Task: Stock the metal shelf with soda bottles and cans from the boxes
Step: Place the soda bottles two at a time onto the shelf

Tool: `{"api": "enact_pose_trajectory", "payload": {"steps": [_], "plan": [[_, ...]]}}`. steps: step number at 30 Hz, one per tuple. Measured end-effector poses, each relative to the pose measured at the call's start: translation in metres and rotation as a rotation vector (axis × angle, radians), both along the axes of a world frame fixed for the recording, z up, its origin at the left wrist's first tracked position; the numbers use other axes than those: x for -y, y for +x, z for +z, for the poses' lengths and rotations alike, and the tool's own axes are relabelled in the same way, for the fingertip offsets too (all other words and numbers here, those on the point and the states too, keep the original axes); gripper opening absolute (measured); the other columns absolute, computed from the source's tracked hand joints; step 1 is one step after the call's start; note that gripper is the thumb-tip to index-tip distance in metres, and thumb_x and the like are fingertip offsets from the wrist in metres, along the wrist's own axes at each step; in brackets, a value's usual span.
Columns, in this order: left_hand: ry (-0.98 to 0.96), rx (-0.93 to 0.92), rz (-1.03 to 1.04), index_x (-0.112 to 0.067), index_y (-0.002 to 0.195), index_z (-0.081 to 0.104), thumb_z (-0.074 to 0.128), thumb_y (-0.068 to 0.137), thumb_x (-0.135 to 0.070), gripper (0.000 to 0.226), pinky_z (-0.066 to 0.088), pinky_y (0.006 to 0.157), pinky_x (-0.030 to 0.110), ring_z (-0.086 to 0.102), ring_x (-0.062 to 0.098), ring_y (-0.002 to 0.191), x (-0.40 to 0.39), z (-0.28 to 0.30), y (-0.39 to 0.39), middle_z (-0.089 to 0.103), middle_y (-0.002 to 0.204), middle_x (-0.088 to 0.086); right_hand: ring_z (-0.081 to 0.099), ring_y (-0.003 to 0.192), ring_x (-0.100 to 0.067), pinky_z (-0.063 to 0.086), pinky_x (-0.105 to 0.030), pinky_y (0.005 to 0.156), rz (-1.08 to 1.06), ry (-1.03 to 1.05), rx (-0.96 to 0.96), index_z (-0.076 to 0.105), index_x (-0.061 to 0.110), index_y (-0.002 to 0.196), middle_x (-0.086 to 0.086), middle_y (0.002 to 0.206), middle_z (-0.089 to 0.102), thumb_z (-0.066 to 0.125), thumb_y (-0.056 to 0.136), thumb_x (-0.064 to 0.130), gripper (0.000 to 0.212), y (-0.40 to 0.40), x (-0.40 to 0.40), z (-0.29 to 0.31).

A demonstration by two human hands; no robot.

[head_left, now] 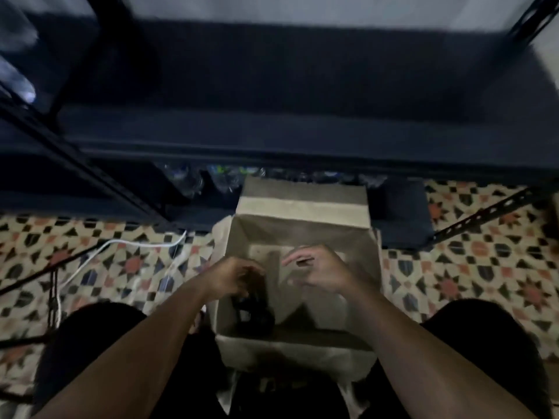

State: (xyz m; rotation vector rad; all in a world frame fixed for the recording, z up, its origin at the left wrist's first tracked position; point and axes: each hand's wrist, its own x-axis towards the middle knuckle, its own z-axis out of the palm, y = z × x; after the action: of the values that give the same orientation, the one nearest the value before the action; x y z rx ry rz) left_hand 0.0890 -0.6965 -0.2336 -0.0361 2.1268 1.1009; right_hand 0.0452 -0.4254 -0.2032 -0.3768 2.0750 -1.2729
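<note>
An open cardboard box (302,204) stands on the floor between my knees, in front of the dark metal shelf (272,131). My left hand (236,276) reaches into the box's left side, its fingers closed on the top of a dark soda bottle (254,313) that lies low in the near left corner. Over the middle of the box my right hand (314,267) hovers with fingers spread and nothing in it. Several clear bottles (211,179) show on the shelf's lowest level behind the box. The view is blurred.
Patterned tiles (484,267) cover the floor on both sides. A white cable (121,243) and a dark cord run across the floor at the left. Slanted metal shelf uprights (484,213) stand at left and right. A dark block (402,216) sits right of the box.
</note>
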Motion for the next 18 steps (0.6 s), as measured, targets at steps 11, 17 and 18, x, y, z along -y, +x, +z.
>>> {"api": "enact_pose_trajectory", "payload": {"steps": [11,17,18], "plan": [[-0.418,0.124,-0.363,-0.011,0.105,0.069,0.062,0.086,0.011,0.03,0.049,0.052,0.018,0.063,0.018,0.071,-0.018,-0.077,-0.012,0.066,0.091,0.007,0.06,0.114,-0.023,0.057,-0.049,0.095,0.295,0.183,0.183,0.077,0.051,0.079,0.009,0.112,0.064,0.091,0.064,-0.004,0.058,0.059,0.051,-0.153],[-0.425,0.147,-0.379,-0.012,0.098,0.071,0.073,0.079,0.016,0.034,0.049,0.052,0.019,0.067,0.013,0.069,-0.021,-0.082,-0.01,0.073,0.088,0.006,0.062,0.11,-0.025,0.057,-0.049,0.092,0.115,0.17,0.309,0.081,0.02,0.102,-0.004,0.113,0.063,0.087,0.067,-0.006,0.044,0.072,0.057,-0.164],[-0.44,0.146,-0.444,-0.009,0.105,0.074,0.079,0.072,0.018,0.043,0.048,0.055,0.018,0.064,0.016,0.081,-0.02,-0.077,-0.01,0.074,0.101,0.011,0.06,0.108,-0.02,0.057,-0.044,0.091,0.113,0.184,0.317,0.08,0.019,0.108,-0.002,0.113,0.064,0.09,0.064,-0.004,0.05,0.073,0.06,-0.166]]}}
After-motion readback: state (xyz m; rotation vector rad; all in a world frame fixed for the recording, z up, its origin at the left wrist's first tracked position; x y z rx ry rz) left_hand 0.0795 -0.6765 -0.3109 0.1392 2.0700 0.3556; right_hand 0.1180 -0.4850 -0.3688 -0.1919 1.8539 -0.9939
